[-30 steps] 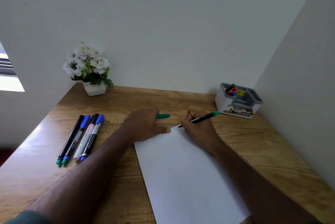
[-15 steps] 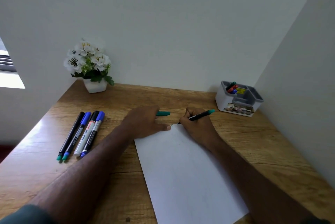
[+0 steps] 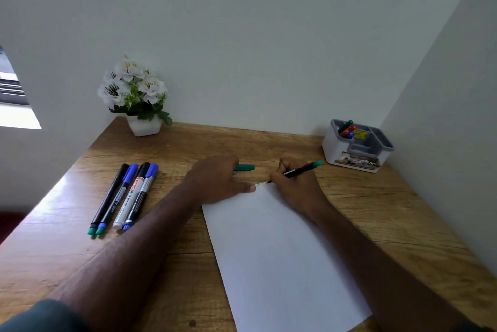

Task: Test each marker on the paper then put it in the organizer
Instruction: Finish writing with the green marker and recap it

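Right hand [image 3: 295, 186]: pinches green-ended marker [image 3: 301, 170] mid-barrel, tip on paper [image 3: 274, 251], frame centre.
Left hand [image 3: 217, 181]: holds green cap [image 3: 244, 167].
Handling: light, stiff, smooth; grip mid-barrel.

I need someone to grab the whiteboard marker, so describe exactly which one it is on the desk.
On the wooden desk, left of the paper, four markers lie in a row. Take the third from the left, the whiteboard marker: the only white barrel, with red printing and a black cap.
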